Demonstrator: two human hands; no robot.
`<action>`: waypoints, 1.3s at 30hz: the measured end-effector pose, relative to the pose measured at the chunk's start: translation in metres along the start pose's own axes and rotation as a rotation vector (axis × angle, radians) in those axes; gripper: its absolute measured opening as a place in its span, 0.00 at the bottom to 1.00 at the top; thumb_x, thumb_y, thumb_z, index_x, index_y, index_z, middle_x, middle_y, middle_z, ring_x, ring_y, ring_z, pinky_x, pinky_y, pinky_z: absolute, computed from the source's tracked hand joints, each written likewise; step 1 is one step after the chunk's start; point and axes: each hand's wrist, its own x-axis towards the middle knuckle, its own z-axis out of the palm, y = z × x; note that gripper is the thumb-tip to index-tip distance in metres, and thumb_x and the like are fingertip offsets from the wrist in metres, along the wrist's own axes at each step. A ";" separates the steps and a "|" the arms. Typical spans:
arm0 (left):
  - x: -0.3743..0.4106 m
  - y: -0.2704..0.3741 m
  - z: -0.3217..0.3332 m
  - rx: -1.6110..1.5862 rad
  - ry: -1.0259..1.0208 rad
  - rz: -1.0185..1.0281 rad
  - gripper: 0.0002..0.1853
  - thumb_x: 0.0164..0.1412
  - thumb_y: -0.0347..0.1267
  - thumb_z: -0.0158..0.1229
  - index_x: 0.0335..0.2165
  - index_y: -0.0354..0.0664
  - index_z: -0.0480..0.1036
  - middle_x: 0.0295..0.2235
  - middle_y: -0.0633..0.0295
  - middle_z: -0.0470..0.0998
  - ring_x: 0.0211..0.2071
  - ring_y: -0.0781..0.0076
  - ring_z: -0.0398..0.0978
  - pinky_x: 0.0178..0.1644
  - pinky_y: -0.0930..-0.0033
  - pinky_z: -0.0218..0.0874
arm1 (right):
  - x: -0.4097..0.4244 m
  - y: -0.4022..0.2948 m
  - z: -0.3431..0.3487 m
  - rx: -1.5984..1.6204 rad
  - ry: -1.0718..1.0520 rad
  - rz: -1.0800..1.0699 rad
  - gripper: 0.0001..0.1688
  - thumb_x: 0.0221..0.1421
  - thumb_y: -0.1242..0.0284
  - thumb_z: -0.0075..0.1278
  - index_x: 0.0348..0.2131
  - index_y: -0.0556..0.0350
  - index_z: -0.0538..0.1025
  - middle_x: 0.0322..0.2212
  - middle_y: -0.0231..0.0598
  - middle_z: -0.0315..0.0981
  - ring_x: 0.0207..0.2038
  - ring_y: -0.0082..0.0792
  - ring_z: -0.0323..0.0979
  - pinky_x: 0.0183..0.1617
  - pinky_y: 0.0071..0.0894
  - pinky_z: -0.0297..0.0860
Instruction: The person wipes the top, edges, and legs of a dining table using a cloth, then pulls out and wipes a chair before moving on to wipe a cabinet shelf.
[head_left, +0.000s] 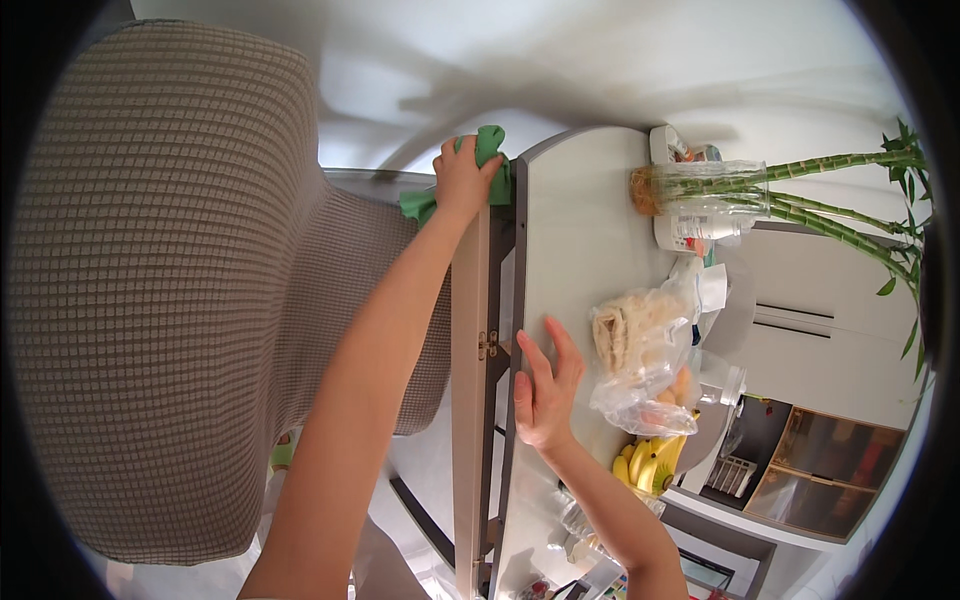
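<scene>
The view is turned on its side. My left hand (463, 180) grips a crumpled green cloth (495, 191) at the upper end of a pale wooden rail (469, 300), close to the table's dark rim. My right hand (549, 390) holds nothing; its fingers are spread over the edge of the pale tabletop (585, 202), thumb near the dark rim. Whether its fingertips press on the surface is hard to tell. A small brass-coloured hinge (487, 345) sits on the rail, between the two hands.
A chair in a grey-brown checked stretch cover (172, 300) stands close beside the rail. On the table are a glass vase (705, 187) of bamboo stalks, plastic bags of food (645, 360), bananas (649, 461) and a clear jar (720, 382). Cabinets (817, 300) stand behind.
</scene>
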 end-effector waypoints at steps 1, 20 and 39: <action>0.010 -0.003 -0.005 0.009 -0.068 -0.037 0.31 0.58 0.46 0.63 0.54 0.43 0.68 0.56 0.47 0.65 0.56 0.39 0.62 0.57 0.46 0.61 | 0.002 -0.002 0.002 0.006 0.002 -0.011 0.29 0.54 0.73 0.48 0.57 0.46 0.72 0.62 0.52 0.57 0.61 0.52 0.58 0.61 0.48 0.51; 0.032 0.005 -0.013 0.034 -0.042 -0.193 0.21 0.58 0.42 0.61 0.46 0.43 0.74 0.41 0.48 0.76 0.41 0.44 0.74 0.44 0.46 0.69 | 0.006 -0.003 0.002 0.002 0.007 -0.034 0.27 0.56 0.70 0.47 0.56 0.46 0.73 0.62 0.52 0.57 0.62 0.51 0.58 0.61 0.48 0.51; -0.188 -0.115 -0.032 -1.138 -0.739 -1.011 0.28 0.71 0.48 0.39 0.54 0.38 0.68 0.54 0.51 0.73 0.53 0.59 0.73 0.60 0.54 0.64 | 0.001 0.000 0.003 -0.004 0.038 -0.016 0.28 0.55 0.71 0.47 0.56 0.46 0.73 0.62 0.50 0.57 0.62 0.51 0.57 0.64 0.48 0.51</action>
